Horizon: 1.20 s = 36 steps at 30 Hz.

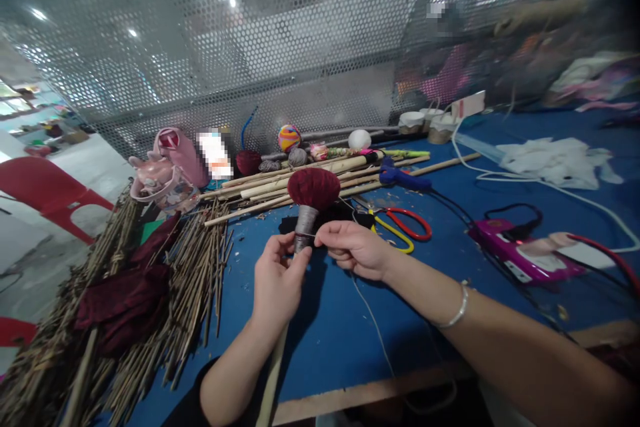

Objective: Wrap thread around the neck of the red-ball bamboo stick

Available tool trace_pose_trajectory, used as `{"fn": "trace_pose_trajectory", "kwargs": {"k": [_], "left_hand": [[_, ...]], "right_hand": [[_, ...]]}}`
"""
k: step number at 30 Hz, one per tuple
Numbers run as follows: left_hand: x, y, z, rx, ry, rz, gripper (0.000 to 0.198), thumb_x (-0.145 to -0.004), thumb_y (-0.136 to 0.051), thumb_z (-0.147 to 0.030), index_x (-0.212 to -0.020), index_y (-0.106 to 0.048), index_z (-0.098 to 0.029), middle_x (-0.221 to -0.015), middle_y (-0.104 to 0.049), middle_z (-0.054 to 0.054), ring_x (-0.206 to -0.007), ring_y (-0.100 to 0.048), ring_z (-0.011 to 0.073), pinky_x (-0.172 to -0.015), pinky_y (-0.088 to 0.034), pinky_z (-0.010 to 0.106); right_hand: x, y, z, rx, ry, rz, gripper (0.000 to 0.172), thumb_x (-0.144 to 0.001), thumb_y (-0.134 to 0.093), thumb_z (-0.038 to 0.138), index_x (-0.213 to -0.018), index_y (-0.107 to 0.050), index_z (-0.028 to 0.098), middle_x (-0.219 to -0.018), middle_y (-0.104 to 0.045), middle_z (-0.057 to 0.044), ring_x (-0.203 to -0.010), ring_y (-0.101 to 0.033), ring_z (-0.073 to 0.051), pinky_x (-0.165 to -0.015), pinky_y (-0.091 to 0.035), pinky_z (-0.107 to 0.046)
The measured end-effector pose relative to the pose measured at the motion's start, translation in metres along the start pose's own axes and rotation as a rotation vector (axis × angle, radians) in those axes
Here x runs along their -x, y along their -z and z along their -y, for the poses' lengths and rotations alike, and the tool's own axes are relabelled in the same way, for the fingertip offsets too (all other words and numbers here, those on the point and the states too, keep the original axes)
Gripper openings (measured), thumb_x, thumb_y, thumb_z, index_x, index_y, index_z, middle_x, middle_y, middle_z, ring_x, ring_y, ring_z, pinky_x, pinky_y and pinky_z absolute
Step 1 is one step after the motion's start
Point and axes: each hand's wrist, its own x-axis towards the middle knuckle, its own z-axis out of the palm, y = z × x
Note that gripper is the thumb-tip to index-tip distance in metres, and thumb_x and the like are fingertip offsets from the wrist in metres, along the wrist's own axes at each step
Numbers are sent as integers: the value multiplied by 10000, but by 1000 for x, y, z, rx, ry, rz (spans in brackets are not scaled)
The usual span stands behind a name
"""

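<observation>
Dark red yarn head (314,188), grey-wound neck (304,221), pale stick (273,380), held upright over the blue table (325,327). Clasped at the neck by the left hand (275,283); right hand (354,250) pinching thin thread (373,317) alongside.

Nothing written, no brand and no number can be read here. The pink bag (175,147) at the far left corner of the bench (325,320) bears a red mark too small to make out. The white box (467,107) at the far edge shows only an illegible red patch.
</observation>
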Motion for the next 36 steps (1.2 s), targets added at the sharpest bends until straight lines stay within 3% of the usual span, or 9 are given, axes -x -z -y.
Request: {"fn": "trace_pose_trajectory", "kwargs": {"k": [6, 13, 16, 18, 21, 24, 28, 31, 36], "left_hand": [[1, 1, -6, 89, 52, 43, 323, -733, -613, -345, -960, -470, -166, -706, -583, -21, -374, -420, 22, -323, -314, 136], [1, -2, -8, 373, 194, 234, 283, -759, -573, -390, -877, -459, -160, -706, -622, 1, -309, -391, 15, -283, -269, 136], [-5, -3, -1, 357, 370, 342, 300, -802, -490, -430, -860, -487, -136, -701, -630, 43, -387, -498, 46, -348, -353, 140], [-7, -5, 4, 258, 473, 326, 345, -802, -465, -465, -884, -490, -131, -722, -626, 61, -472, -567, 85, -408, -423, 171], [-4, -7, 8, 24, 279, 159, 394, -756, -522, -491, -957, -470, -156, -778, -605, 38, -485, -576, 101, -399, -433, 195], [1, -8, 7, -146, 54, 87, 420, -686, -635, -417, -995, -489, -173, -806, -610, 21, -493, -554, 88, -405, -414, 184], [3, -7, 0, -149, 6, 61, 313, -715, -615, -386, -909, -536, -154, -697, -608, 0, -434, -484, 59, -395, -373, 169], [1, -4, -5, -21, 67, 74, 321, -737, -585, -410, -917, -506, -156, -654, -592, -17, -380, -445, 51, -347, -339, 162], [-3, 1, -5, 101, 91, 91, 348, -724, -592, -439, -894, -486, -155, -628, -580, -26, -354, -435, 47, -321, -325, 157]], "right_hand": [[-4, 0, -3, 129, 16, -54, 260, -673, -675, 350, -696, -527, 137, -390, -268, 113, -341, -147, -17, -319, -74, -161], [-6, 0, -3, 64, 49, 76, 352, -691, -667, 343, -944, -495, 171, -477, -395, 103, -332, -138, -11, -316, -72, -165], [-9, -2, -6, 99, 43, -51, 273, -677, -672, 341, -764, -500, 147, -406, -289, 120, -326, -128, -11, -327, -64, -181], [-10, -5, -8, 153, 25, -168, 261, -673, -670, 328, -684, -488, 142, -385, -299, 114, -318, -158, -11, -334, -96, -188], [-10, -10, -10, 192, 25, -216, 241, -663, -675, 306, -683, -505, 136, -407, -387, 93, -327, -240, -16, -363, -187, -185], [-10, -13, -11, 196, 69, -195, 266, -649, -689, 328, -726, -532, 128, -472, -475, 61, -400, -385, -45, -428, -291, -184], [-11, -10, -10, 215, 165, -164, 349, -619, -718, 369, -787, -554, 110, -671, -599, -14, -607, -540, -101, -581, -397, -218], [-8, -8, -4, 279, 207, -121, 320, -649, -692, 391, -745, -567, 113, -641, -584, -2, -578, -512, -86, -564, -381, -213], [-1, -6, 4, 382, 216, -149, 289, -661, -669, 397, -635, -594, 118, -420, -406, 68, -381, -291, -33, -395, -204, -195]]}}
